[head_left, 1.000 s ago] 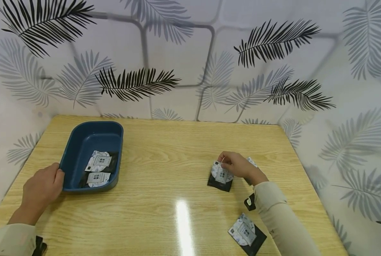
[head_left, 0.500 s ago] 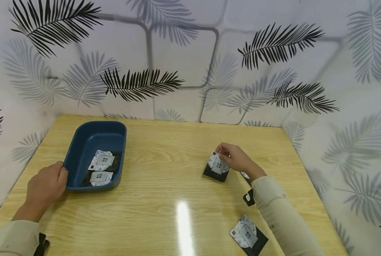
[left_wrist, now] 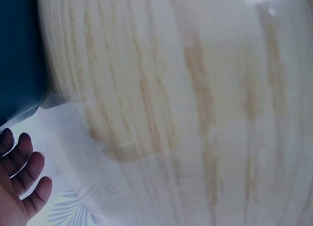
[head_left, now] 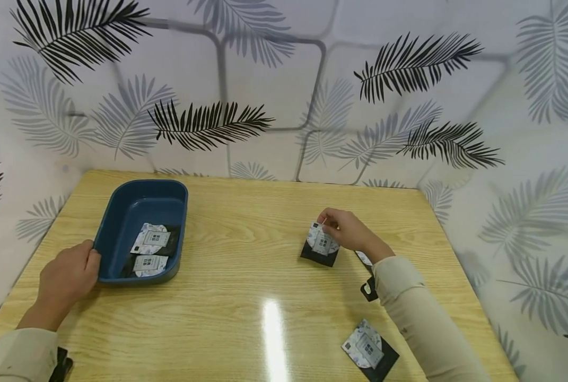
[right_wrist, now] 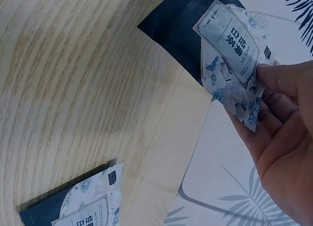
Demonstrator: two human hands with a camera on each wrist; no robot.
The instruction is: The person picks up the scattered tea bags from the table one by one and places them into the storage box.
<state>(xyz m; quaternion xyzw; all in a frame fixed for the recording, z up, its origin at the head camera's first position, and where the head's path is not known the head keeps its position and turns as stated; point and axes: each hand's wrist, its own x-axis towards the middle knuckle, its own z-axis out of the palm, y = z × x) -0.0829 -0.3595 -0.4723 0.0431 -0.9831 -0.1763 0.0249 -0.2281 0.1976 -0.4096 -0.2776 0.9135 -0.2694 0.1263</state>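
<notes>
At the left of the head view, my left hand [head_left: 69, 278] grips the near-left rim of a blue plastic bin [head_left: 155, 208]. Its curled fingers also show beside the bin wall [left_wrist: 19, 64] in the left wrist view. Inside the bin lie two black tea packets [head_left: 151, 239] with white floral labels. My right hand [head_left: 350, 232] pinches another tea packet [head_left: 321, 241] by its top edge, thumb on the label. In the right wrist view this packet [right_wrist: 230, 50] reads WHITE TEA and tilts over the tabletop.
One tea packet [head_left: 369, 350] lies near the front right of the wooden table [head_left: 245, 239]. Another packet [head_left: 364, 261] and a black piece with a hole [head_left: 369, 289] are partly hidden by the right arm. A dark object [head_left: 61, 365] sits by the left sleeve.
My right hand has moved slightly left and toward the back with the tea packet pinched in it. My left hand keeps its grip on the bin. The head view has shifted a little.
</notes>
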